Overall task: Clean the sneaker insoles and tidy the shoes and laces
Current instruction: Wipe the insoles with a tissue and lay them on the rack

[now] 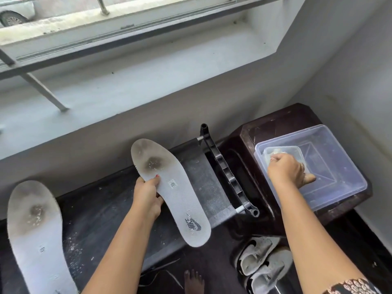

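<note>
Head view, looking down on a dark counter (95,209) dusted with pale flecks, set below a grey window ledge (127,90). The left hand (148,196) grips a grey insole (169,187) by its left edge, thumb on top near the middle, fingers curled underneath; the insole is tilted, toe end up and far, heel end near with a worn logo print. A dark smudge marks its forefoot. A second insole (35,234) lies flat on the left part of the counter, well apart from the held one, toe far, with a similar dark stain.

The right hand (286,168) reaches into a clear plastic tub (347,181) that sits on a dark brown stool (282,122) at the right. Its fingers are closed around a whitish cloth or wipe (275,151) at the tub's left wall; what exactly it is cannot be made out. Beside the hand inside the tub is a smaller clear container (290,148).

Between counter and stool a black plastic frame with rods (227,172) runs from far to near. On the floor below, near right, a pair of pale sneakers (263,264) stand side by side, touching. A bare foot (193,281) shows at the near edge, with thin laces (161,270) lying beside it.
</note>
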